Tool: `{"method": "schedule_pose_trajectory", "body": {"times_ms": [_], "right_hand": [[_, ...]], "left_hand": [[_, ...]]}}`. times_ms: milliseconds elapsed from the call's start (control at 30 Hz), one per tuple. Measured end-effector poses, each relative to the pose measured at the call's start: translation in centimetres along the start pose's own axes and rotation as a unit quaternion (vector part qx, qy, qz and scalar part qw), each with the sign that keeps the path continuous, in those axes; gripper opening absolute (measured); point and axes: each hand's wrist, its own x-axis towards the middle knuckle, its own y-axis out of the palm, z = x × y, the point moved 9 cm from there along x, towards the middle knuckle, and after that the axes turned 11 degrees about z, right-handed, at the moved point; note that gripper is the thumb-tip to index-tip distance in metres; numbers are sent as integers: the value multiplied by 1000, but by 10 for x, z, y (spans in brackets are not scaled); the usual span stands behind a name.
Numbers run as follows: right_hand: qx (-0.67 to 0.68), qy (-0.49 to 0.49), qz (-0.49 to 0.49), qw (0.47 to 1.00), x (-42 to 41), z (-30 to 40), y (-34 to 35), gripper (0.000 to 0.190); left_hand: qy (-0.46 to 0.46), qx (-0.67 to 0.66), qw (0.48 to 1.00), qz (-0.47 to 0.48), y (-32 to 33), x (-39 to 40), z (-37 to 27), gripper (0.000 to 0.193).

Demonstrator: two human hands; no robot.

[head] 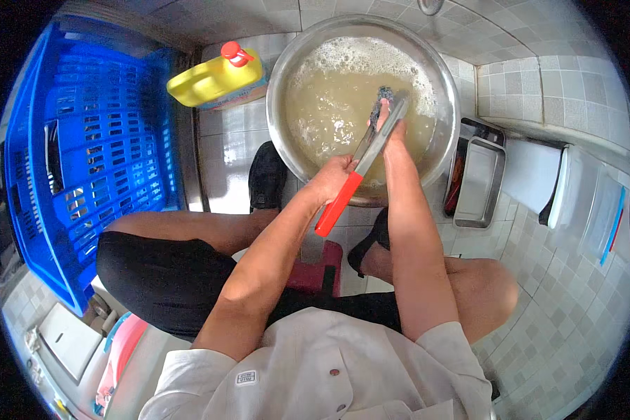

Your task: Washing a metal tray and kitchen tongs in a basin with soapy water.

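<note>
My left hand (336, 176) grips a pair of metal tongs (376, 147) just above their red handle (339, 205). The tongs slant up and to the right over a large round metal basin (275, 105). Against their far part, my right hand (391, 126) holds a dark grey scrubber, probably steel wool (384, 94). Part of the right hand is hidden behind the upper metal arm. Cloudy, yellowish water (325, 100) fills much of the basin, with foam (362, 52) along its far side.
A yellow jug with a red cap (210, 81) stands left of the basin. Farther left is a blue plastic crate (94, 131). Rectangular metal trays (483, 181) lie on the tiled floor to the right, near white and clear plastic containers (583, 194). A dark red stool (325, 273) shows beneath me.
</note>
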Motion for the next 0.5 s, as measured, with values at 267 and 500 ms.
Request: {"method": "schedule_pose_trajectory", "body": {"times_ms": [267, 500], "right_hand": [[55, 115, 92, 988, -13, -37, 17, 27], [108, 107, -41, 988, 34, -44, -62, 31]], "left_hand": [[-37, -8, 999, -16, -18, -6, -10, 30], [-9, 108, 994, 2, 3, 2, -15, 36]]}}
